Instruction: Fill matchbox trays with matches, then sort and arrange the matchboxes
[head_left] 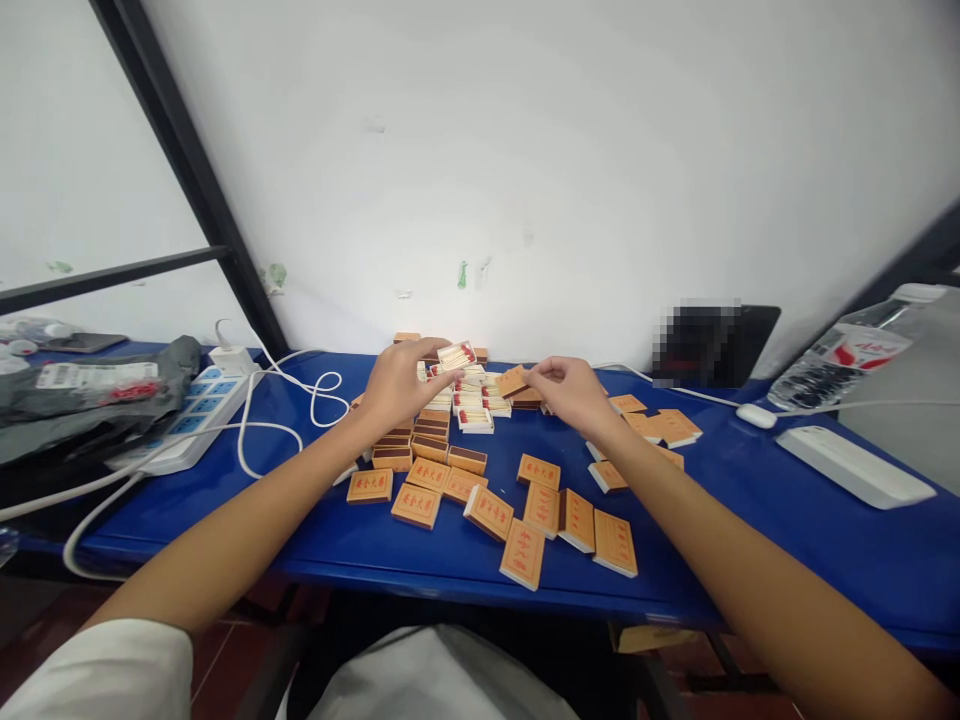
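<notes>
My left hand (401,385) is closed on an open matchbox tray (457,354) full of red-tipped matches, held above a stack of similar open trays (471,403). My right hand (571,392) pinches an orange matchbox sleeve (513,381) just right of that tray. Several closed orange matchboxes (525,510) lie scattered on the blue table (787,520) in front of my hands, and empty sleeves (424,440) are piled under my left hand.
A white power strip (196,420) with looping white cables lies at the left beside a grey bag (90,395). At the right are a white mouse (756,415), a flat white device (855,466), a plastic water bottle (855,362) and a dark screen (716,345) against the wall.
</notes>
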